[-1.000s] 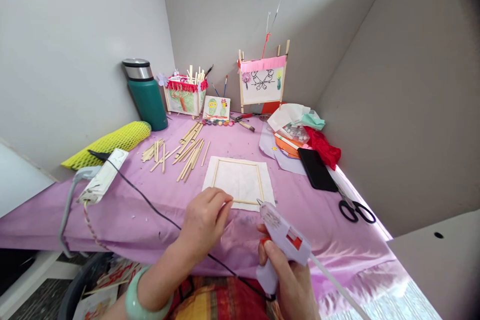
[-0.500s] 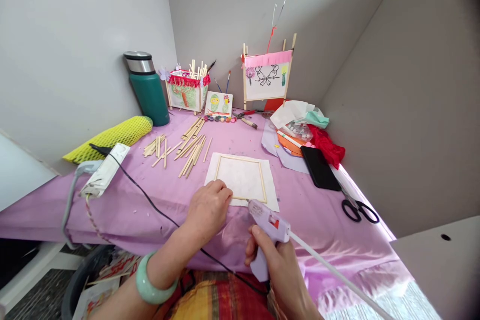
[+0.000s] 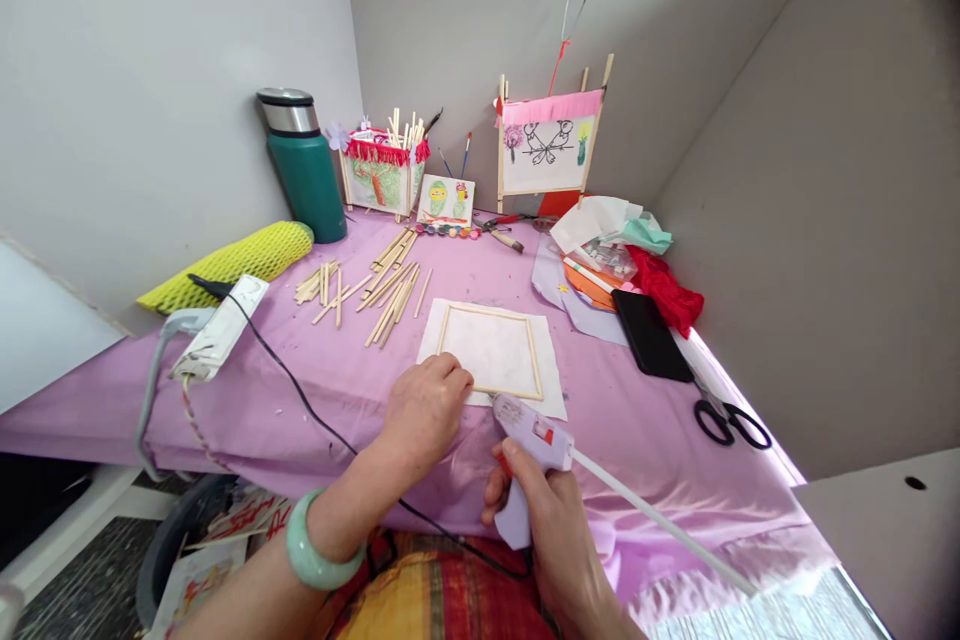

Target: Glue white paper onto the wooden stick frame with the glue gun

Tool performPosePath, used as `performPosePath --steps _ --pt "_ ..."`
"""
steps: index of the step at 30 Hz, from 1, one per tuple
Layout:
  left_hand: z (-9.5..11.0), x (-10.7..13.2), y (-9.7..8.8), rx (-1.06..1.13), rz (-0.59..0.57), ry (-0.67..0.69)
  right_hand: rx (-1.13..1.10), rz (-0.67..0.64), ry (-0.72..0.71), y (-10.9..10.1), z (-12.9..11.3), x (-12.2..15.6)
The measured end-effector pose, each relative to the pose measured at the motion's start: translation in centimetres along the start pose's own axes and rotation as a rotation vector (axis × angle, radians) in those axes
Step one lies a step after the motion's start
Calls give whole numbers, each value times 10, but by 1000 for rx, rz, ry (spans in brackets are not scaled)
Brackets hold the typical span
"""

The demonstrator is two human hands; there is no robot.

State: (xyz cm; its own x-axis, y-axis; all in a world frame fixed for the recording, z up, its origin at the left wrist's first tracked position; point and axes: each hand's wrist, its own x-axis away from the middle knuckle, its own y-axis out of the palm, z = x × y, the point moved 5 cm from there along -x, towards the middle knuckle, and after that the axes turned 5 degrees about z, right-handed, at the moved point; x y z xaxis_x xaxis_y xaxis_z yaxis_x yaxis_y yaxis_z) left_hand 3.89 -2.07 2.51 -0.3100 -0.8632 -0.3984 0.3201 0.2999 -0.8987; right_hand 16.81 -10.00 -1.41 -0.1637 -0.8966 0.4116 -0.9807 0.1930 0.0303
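A white paper sheet (image 3: 495, 352) with a square frame of wooden sticks (image 3: 534, 348) lies on the purple tablecloth (image 3: 315, 390). My left hand (image 3: 424, 405) presses its curled fingers on the near left corner of the frame. My right hand (image 3: 541, 520) grips a lilac glue gun (image 3: 529, 440), whose nozzle points at the frame's near edge beside my left fingers. A white glue stick sticks out of the back of the gun to the right. A green bangle (image 3: 319, 550) is on my left wrist.
Loose wooden sticks (image 3: 379, 290) lie behind the paper. A power strip (image 3: 219, 325) and black cord lie left, with a yellow foam sleeve (image 3: 232, 265) and green flask (image 3: 304, 165). A black phone (image 3: 651, 335), scissors (image 3: 731, 420), red cloth and two paper lanterns stand right and back.
The glue gun has moved left along the frame's near edge, towards my left fingers. My left hand has stayed at the frame's corner. The view has shifted slightly.
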Motion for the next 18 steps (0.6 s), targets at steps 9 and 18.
performPosePath --steps 9,18 --pt "0 0 0 11 -5 -14 -200 34 33 5 4 2" --pt "-1 0 0 32 -6 -26 -235 60 53 9 2 1"
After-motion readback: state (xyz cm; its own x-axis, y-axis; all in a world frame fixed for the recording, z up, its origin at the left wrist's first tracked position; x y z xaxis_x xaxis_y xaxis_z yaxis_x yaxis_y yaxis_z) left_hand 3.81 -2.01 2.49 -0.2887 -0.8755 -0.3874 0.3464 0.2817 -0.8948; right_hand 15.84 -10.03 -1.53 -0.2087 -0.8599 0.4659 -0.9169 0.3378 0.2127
